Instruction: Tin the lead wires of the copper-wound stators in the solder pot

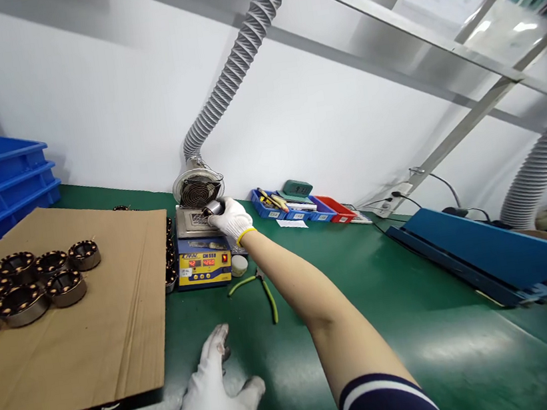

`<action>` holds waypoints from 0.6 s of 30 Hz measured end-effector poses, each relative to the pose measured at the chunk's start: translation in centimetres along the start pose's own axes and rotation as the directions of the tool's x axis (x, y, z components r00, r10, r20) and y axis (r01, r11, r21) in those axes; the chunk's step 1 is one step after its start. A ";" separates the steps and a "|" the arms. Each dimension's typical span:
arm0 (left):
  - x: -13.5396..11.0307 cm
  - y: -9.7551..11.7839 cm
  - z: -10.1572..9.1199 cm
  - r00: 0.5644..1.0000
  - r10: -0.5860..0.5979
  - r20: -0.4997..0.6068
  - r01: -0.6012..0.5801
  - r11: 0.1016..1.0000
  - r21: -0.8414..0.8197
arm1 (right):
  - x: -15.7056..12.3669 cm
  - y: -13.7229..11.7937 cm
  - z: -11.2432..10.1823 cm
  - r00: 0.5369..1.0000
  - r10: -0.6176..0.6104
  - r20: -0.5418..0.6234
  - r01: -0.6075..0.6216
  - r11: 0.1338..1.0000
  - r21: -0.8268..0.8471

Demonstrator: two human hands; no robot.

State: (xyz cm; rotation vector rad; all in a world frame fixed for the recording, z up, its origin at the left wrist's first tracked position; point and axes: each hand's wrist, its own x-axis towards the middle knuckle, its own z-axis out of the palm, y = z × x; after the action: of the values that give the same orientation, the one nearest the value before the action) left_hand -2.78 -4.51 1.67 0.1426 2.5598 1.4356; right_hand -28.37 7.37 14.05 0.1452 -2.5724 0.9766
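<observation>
My right hand (233, 221), in a white knit glove with a yellow cuff, reaches far forward with its fingers closed round a metal-sided motor stator (213, 208). It holds the stator tilted over the top plate of a blue and yellow solder pot (204, 268) with a lit red display. The glove hides part of the stator, and contact with the plate is hard to judge. Near the bench's front, my left hand (211, 401) is gloved in white with darkened fingertips. Its thumb and fingers are apart with nothing between them, beside the cardboard sheet (130, 304).
Several stators (66, 287) stand on the cardboard, with more beneath it. Green-handled pliers (269, 296) lie on the green bench (374, 353). Behind the pot is a fan (198, 191) on a grey duct (234, 62). Blue crates (2, 177) stand left; a blue panel (486, 251) right.
</observation>
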 end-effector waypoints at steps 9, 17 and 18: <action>0.0 -0.6 0.4 1.000 0.014 -0.026 -0.014 1.000 -0.004 | 0.5 0.7 0.5 1.000 0.001 -0.017 -0.002 1.000 -0.011; 0.1 -0.1 0.0 0.999 0.015 -0.029 -0.016 0.999 -0.041 | 0.6 0.7 0.0 0.999 0.016 -0.046 -0.012 0.996 0.086; 0.0 0.1 -0.2 1.000 0.010 -0.024 -0.011 0.998 -0.056 | 0.5 0.6 -0.3 0.998 0.031 -0.056 -0.024 0.993 0.112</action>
State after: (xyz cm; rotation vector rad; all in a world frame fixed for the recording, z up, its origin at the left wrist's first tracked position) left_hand -2.88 -4.64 1.87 0.1317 2.5386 1.5200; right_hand -28.91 8.06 14.11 0.1103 -2.4748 1.1180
